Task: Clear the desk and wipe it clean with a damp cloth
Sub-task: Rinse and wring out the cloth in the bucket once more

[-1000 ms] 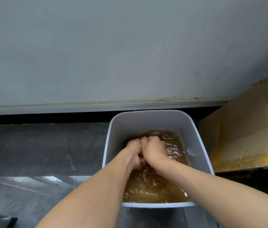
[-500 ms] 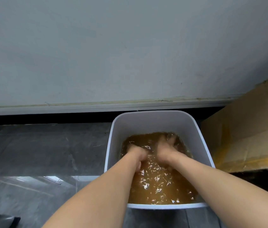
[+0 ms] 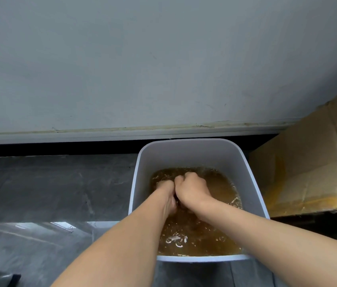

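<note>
**Item: cloth.** Not visible. Judged to be bunched inside the two fists, at or under the surface of the brown water (image 3: 215, 235), centre right of the frame.

**Hands.** The left hand (image 3: 164, 190) and right hand (image 3: 192, 189) both have their fingers curled into fists. They are pressed knuckle to knuckle, with the left sunk deeper. What they grip is hidden, and the cloth is assumed.

**Change.** A second ago the fists were joined at the surface. Half a second ago they were lower and a little apart, with the water churning. Now they are joined again and the right knuckles are clear of the water. This reads as a rub-and-dunk cycle. The cloth is being rinsed, not yet wrung, and wiping has not begun.

**Axis.** The cloth's long axis and heading cannot be told. If it spans both fists, it lies left to right across the frame.

**Container.** The white tub (image 3: 186, 155) has its long axis running from the bottom of the frame towards the top.

**Surroundings.**
- Dark floor (image 3: 49, 183) at the left.
- Cardboard box (image 3: 308, 172) just beside the tub at the right.
- Grey wall (image 3: 142, 59) across the top.
</note>
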A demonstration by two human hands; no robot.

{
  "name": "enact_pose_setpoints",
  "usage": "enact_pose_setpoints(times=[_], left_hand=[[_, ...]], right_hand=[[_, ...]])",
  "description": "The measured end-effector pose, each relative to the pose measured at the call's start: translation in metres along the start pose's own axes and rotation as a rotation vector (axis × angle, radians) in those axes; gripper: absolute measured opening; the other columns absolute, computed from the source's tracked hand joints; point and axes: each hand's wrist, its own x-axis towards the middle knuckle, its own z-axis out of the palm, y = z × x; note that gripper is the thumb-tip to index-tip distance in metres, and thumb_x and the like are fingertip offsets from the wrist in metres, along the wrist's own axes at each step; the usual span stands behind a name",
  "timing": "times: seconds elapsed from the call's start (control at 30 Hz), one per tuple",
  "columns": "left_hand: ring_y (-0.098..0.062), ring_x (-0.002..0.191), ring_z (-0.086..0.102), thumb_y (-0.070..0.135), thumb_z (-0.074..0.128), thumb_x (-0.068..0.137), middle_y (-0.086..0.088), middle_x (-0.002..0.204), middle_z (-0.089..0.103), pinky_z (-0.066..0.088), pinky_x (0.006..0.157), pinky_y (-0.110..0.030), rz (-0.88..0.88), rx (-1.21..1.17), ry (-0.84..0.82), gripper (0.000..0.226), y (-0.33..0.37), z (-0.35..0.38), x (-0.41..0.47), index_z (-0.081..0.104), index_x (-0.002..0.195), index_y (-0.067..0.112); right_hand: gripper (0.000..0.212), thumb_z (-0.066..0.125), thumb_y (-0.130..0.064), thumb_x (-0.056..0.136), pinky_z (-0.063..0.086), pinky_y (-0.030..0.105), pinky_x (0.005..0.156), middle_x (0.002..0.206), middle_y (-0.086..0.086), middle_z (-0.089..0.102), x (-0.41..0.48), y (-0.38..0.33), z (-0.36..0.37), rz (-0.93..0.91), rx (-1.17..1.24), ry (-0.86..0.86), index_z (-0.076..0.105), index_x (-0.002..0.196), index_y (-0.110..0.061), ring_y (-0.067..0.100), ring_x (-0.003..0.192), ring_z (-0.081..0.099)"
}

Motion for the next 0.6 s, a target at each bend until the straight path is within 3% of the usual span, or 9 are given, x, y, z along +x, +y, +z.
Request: enact_pose_setpoints(times=[0.07,0.13,0.27,0.37,0.43,0.47,0.5,0.53,0.6], left_hand=[[-0.024,0.058,0.059,0.029,0.045,0.102,-0.011,0.062,0.062,0.041,0.046,-0.024,0.021,0.052,-0.02,0.033,0.0,0.001,-0.006,0.059,0.08,0.008],[-0.017,0.035,0.05,0.03,0.045,0.101,-0.005,0.042,0.051,0.032,0.033,-0.015,0.017,0.196,-0.085,0.039,0.0,0.003,-0.012,0.052,0.068,0.01],[-0.006,0.028,0.025,0.026,0.042,0.1,0.005,0.042,0.037,0.014,0.029,-0.011,-0.041,0.375,-0.204,0.042,0.004,0.007,-0.014,0.04,0.059,0.02],[-0.004,0.035,0.02,0.034,0.045,0.104,0.005,0.052,0.035,0.013,0.03,-0.013,-0.063,0.353,-0.187,0.042,0.004,0.006,-0.008,0.043,0.064,0.02],[-0.006,0.037,0.032,0.029,0.05,0.103,0.003,0.057,0.044,0.022,0.03,-0.014,-0.04,0.356,-0.125,0.034,0.001,0.005,-0.005,0.051,0.071,0.017],[-0.009,0.043,0.043,0.023,0.052,0.102,0.0,0.063,0.052,0.031,0.034,-0.016,0.008,0.401,-0.075,0.026,0.0,0.004,-0.003,0.055,0.078,0.014],[-0.015,0.057,0.055,0.018,0.055,0.099,-0.004,0.075,0.059,0.043,0.042,-0.021,0.073,0.467,-0.022,0.011,-0.003,0.004,-0.002,0.058,0.091,0.012],[-0.022,0.077,0.062,0.015,0.057,0.097,-0.009,0.095,0.063,0.053,0.057,-0.028,0.145,0.528,0.06,0.013,-0.004,0.003,-0.001,0.056,0.11,0.011],[-0.029,0.105,0.059,0.011,0.056,0.096,-0.013,0.124,0.055,0.058,0.077,-0.038,0.177,0.583,0.16,0.048,-0.007,0.004,0.002,0.038,0.141,0.011]], right_hand=[[0.037,0.037,-0.033,0.103,0.052,0.041,0.09,0.116,0.019,0.066,0.002,0.003,-0.003,-0.035,-0.017,0.022,0.064,0.112,-0.009,0.037,0.103,0.063],[0.038,0.036,-0.031,0.104,0.05,0.038,0.085,0.113,0.022,0.067,0.01,0.006,-0.009,-0.017,-0.006,0.035,0.065,0.107,-0.006,0.036,0.097,0.063],[0.035,0.034,-0.026,0.108,0.051,0.039,0.079,0.11,0.024,0.067,0.029,0.019,-0.025,0.019,-0.083,0.127,0.056,0.088,-0.008,0.039,0.092,0.064],[0.033,0.034,-0.026,0.108,0.045,0.037,0.088,0.126,0.025,0.061,0.035,0.025,-0.029,0.029,-0.214,0.112,0.055,0.12,-0.003,0.041,0.112,0.06],[0.05,0.042,-0.021,0.103,0.044,0.041,0.098,0.138,0.028,0.051,0.034,0.026,-0.027,0.053,-0.292,-0.015,0.029,0.147,0.0,0.042,0.123,0.055],[0.065,0.046,-0.019,0.101,0.044,0.043,0.1,0.143,0.03,0.045,0.033,0.027,-0.025,0.053,-0.344,-0.084,0.013,0.153,0.001,0.042,0.126,0.053],[0.072,0.049,-0.016,0.099,0.044,0.043,0.101,0.144,0.03,0.041,0.031,0.028,-0.024,0.041,-0.406,-0.132,0.007,0.155,0.001,0.042,0.127,0.052],[0.071,0.051,-0.014,0.098,0.044,0.044,0.102,0.145,0.028,0.04,0.03,0.03,-0.023,0.016,-0.466,-0.157,0.008,0.155,-0.002,0.041,0.128,0.051],[0.069,0.048,-0.007,0.098,0.039,0.043,0.109,0.151,0.023,0.036,0.028,0.032,-0.021,-0.004,-0.55,-0.199,0.012,0.156,-0.01,0.039,0.135,0.045]])
